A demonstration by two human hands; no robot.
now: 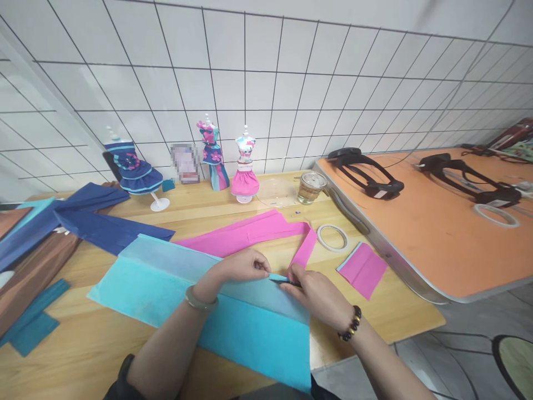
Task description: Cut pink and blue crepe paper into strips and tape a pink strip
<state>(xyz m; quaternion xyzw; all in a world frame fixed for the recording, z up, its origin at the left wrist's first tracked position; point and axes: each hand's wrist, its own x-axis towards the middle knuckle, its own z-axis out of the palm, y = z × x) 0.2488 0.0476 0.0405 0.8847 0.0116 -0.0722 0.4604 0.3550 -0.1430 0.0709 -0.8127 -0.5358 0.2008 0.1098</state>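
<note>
A large turquoise sheet of thin fabric or paper point(254, 333) lies in front of me, with a paler folded band along its far side. My left hand point(246, 265) pinches the far edge of that sheet between thumb and fingers. My right hand point(312, 290) is closed round dark, thin-bladed scissors point(290, 283), whose handles are hidden in the hand. Their blades lie along the sheet's edge, beside a narrow light-blue strip, and point toward my left hand. Just beyond both hands stretches a pink piece point(254, 234), its narrow end running down to my right hand.
Three small dress forms point(245, 178) stand at the wall near a glass jar point(311, 188). A tape roll point(332, 238) and folded pink piece point(363, 270) lie rightward. Navy fabric point(108, 219) and brown fabric point(41, 272) are leftward. The orange table point(441, 233) holds black headsets point(370, 175).
</note>
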